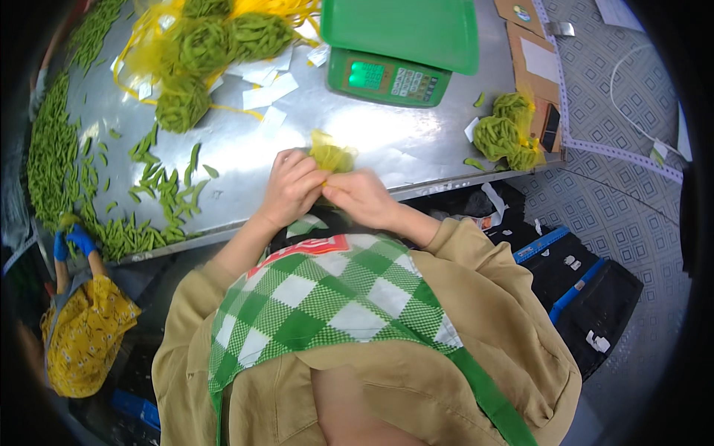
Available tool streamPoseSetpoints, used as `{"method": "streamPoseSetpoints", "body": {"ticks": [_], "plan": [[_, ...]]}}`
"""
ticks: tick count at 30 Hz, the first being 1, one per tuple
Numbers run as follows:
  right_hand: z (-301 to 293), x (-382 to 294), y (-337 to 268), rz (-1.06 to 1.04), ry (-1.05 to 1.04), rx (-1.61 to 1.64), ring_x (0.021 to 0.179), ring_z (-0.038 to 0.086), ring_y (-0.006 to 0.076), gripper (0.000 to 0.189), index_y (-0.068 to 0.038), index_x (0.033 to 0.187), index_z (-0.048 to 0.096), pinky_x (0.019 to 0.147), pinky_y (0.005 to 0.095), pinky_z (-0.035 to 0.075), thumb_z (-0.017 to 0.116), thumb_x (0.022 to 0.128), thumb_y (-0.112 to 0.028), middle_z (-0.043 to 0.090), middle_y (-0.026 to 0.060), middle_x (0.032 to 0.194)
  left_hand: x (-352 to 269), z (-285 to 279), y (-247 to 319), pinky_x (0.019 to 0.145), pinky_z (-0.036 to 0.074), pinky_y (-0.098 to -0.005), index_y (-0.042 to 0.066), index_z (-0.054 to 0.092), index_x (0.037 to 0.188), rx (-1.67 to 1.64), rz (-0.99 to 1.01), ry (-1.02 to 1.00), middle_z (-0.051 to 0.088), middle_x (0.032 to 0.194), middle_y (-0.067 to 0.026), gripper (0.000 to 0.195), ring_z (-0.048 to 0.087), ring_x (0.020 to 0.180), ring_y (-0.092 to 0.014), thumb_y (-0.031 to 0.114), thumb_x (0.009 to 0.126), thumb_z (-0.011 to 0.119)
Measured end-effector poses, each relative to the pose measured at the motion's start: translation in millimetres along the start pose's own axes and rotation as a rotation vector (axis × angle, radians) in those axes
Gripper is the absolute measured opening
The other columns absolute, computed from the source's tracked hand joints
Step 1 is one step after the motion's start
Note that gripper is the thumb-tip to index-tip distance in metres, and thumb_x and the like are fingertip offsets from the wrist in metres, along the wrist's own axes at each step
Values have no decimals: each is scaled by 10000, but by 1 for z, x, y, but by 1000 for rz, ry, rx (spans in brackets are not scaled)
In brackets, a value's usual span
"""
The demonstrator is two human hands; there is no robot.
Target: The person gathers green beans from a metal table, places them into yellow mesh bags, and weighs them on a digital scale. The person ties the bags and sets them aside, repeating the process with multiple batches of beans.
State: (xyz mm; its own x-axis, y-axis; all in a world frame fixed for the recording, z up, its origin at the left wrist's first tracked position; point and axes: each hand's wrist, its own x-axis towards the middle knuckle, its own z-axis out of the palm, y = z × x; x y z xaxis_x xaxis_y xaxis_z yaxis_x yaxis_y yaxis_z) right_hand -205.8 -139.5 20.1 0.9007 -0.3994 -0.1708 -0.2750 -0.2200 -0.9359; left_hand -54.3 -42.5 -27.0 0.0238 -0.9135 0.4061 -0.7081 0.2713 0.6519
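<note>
Close in front of my chest, at the table's near edge, my left hand (295,187) and my right hand (360,198) meet, fingers closed together on the yellow mesh of a net bag (333,156). Green shows through the net; its lower part is hidden behind my hands. Past them stands a green digital scale (385,78) with a lit display. Filled net bags of green pods (201,47) lie at the upper left beside yellow netting (273,8) and white tags (271,92). More filled net bags (505,134) rest at the table's right end.
Loose green pods (53,161) cover the left side of the metal table (240,161). At the far left, a co-worker's blue-gloved hands (75,242) are among them. Cardboard (524,56) and a dark phone-like object (550,128) lie at right. Black crates (580,295) stand on the floor.
</note>
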Motion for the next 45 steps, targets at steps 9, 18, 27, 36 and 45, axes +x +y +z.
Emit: {"method": "streamPoseSetpoints", "body": {"ticks": [9,18,27,36,45], "plan": [[-21,-22,-4,318,94,283,561,436,107,168,29,802,584,528,282,392,536,848,-126,511,82,596,17,3,11,798,383,-370,112,641,1003,1,31,-155,504,758,-31,329,494,800,-225,172,684,696],[-182,-72,-19,-37,873,438,453,374,104,327,-55,626,468,417,237,265,438,912,-211,410,23,528,30,-28,9,720,457,-313,62,576,1173,-319,-325,136,572,842,-96,465,564,790,-230,71,721,684],[-327,-44,60,167,1337,290,591,530,138,331,-25,833,532,535,230,380,353,975,-264,603,95,739,28,-63,-18,698,448,-281,34,618,1090,-208,-415,222,576,772,-71,317,559,726,-179,7,775,621],[-318,30,118,236,1257,648,855,580,184,353,-71,1216,462,704,328,442,364,966,-301,598,79,1102,10,-91,-51,722,452,-261,29,622,1081,-171,-560,361,579,795,-60,273,569,746,-154,33,809,604],[-138,164,6,-231,527,26,717,596,123,202,-18,1055,567,660,247,481,551,895,-139,628,71,887,17,-101,-100,729,465,-251,29,648,1026,-306,-740,558,616,900,-52,200,592,777,-129,125,856,601]]}}
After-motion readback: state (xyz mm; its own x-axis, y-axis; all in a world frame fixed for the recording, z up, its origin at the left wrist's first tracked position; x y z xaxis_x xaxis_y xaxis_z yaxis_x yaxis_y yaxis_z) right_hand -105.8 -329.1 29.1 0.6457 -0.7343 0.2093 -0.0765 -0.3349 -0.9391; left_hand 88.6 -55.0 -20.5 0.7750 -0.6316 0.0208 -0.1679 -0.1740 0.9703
